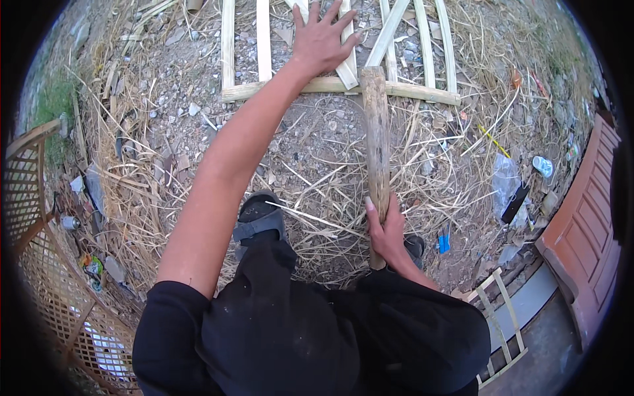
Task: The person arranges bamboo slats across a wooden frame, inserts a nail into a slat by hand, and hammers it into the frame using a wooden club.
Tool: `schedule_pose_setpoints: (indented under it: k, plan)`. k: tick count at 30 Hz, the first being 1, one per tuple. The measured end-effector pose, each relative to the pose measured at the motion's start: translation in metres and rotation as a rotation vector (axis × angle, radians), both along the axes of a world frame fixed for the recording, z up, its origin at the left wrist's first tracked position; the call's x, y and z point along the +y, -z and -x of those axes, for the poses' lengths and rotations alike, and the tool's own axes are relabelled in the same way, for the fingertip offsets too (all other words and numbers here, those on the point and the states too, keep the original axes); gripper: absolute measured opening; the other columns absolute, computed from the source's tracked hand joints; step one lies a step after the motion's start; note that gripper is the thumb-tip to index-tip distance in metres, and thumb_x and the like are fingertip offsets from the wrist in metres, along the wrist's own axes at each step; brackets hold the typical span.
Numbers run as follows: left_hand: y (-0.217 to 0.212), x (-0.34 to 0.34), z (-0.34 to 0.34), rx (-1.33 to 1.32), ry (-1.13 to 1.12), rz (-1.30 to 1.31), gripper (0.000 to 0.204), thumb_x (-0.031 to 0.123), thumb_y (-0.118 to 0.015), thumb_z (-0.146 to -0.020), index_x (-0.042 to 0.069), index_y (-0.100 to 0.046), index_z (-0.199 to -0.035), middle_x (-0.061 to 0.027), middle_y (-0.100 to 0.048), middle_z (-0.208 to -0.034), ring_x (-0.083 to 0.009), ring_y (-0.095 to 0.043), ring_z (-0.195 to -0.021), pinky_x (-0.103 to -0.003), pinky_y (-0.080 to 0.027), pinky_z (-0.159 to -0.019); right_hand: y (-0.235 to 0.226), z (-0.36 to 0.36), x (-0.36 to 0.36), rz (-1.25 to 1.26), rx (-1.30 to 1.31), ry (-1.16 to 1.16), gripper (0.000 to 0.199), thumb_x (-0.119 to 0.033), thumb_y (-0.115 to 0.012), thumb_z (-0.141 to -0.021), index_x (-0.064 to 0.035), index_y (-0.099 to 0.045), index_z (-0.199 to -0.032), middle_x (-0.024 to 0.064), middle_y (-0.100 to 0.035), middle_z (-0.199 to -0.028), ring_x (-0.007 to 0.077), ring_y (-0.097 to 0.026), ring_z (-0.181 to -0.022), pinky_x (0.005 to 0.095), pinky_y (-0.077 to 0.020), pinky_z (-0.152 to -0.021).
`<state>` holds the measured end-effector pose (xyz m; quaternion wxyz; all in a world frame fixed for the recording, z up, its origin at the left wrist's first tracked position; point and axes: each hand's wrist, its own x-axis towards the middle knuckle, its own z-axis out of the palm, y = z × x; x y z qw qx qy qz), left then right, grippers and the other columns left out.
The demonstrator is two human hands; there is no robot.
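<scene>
Okay, we have two bare hands working at a slatted wooden frame [263, 39] lying on the ground ahead, top centre of the view. We log the left hand [321, 43] as open: fingers spread, back facing up, over the middle slats, just beyond the near crossbar [323, 84]; how hard it presses, we can't tell. We log the right hand [388, 231] as gripping a thick wooden stick [376, 138] near its lower end, between the knees. Its far end overlaps the crossbar from our angle; contact unclear. One pale diagonal slat [389, 32] crosses the uprights just beyond that end.

Around them we note dry straw [323, 158] over stony soil, and a dark sandal [259, 212] on the left foot. Right side: a clear plastic bag [504, 177], a white cup [543, 165], a blue scrap [444, 243], a brown panelled door [584, 224], and a smaller slatted frame [512, 312] below. Left side: a brown lattice panel [30, 140], bent by the lens.
</scene>
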<state>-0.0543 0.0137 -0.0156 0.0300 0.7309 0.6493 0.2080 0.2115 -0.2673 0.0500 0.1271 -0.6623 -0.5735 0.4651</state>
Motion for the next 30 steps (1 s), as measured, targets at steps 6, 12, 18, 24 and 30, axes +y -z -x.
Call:
schedule_pose_setpoints:
  k: [6,12,18,24,30]
  plan:
    - [-0.001,0.003,-0.005,-0.034,0.013,-0.001,0.053,0.047,-0.048,-0.101,0.02,-0.057,-0.146,-0.0146,-0.043,-0.16,-0.0416,-0.033,-0.149,-0.069,-0.012,-0.121,-0.018,0.018,-0.011,0.049,0.156,0.117,0.031,-0.025,-0.06,-0.104,0.0022,-0.05,-0.115,0.0106,-0.062,-0.065,0.0203,-0.063,-0.051,0.0351,-0.0486,-0.048]
    - [0.002,0.003,-0.001,-0.055,0.009,-0.025,0.048,0.034,-0.048,-0.101,0.02,-0.057,-0.145,-0.0124,-0.043,-0.16,-0.0385,-0.035,-0.148,-0.068,-0.013,-0.122,-0.003,0.022,-0.015,0.064,0.276,0.177,0.029,-0.025,-0.059,-0.105,0.0015,-0.05,-0.112,0.0081,-0.061,-0.064,0.017,-0.062,-0.05,0.0328,-0.0482,-0.047]
    - [0.004,0.002,0.004,-0.048,0.002,0.008,0.046,0.033,-0.047,-0.102,0.021,-0.057,-0.146,-0.0114,-0.044,-0.159,-0.0366,-0.035,-0.148,-0.068,-0.014,-0.122,-0.012,0.028,-0.017,0.115,0.186,0.034,0.025,-0.022,-0.057,-0.105,0.0013,-0.05,-0.113,0.0067,-0.062,-0.065,0.0146,-0.062,-0.051,0.0305,-0.0493,-0.048]
    - [0.005,0.004,0.0,-0.043,0.004,-0.024,0.045,0.033,-0.047,-0.102,0.02,-0.058,-0.144,-0.012,-0.046,-0.158,-0.0363,-0.036,-0.148,-0.068,-0.015,-0.122,-0.006,0.027,-0.022,0.017,0.371,0.211,0.024,-0.021,-0.057,-0.106,0.0011,-0.05,-0.111,0.0063,-0.062,-0.065,0.0134,-0.063,-0.052,0.0291,-0.0486,-0.046]
    - [0.007,0.003,-0.001,-0.039,0.002,-0.043,0.045,0.033,-0.047,-0.102,0.021,-0.058,-0.143,-0.0129,-0.048,-0.156,-0.0363,-0.037,-0.147,-0.068,-0.016,-0.121,-0.009,0.018,-0.013,-0.027,0.101,-0.045,0.037,-0.024,-0.063,-0.101,0.004,-0.05,-0.123,0.0216,-0.067,-0.074,0.0326,-0.07,-0.06,0.0408,-0.053,-0.053]
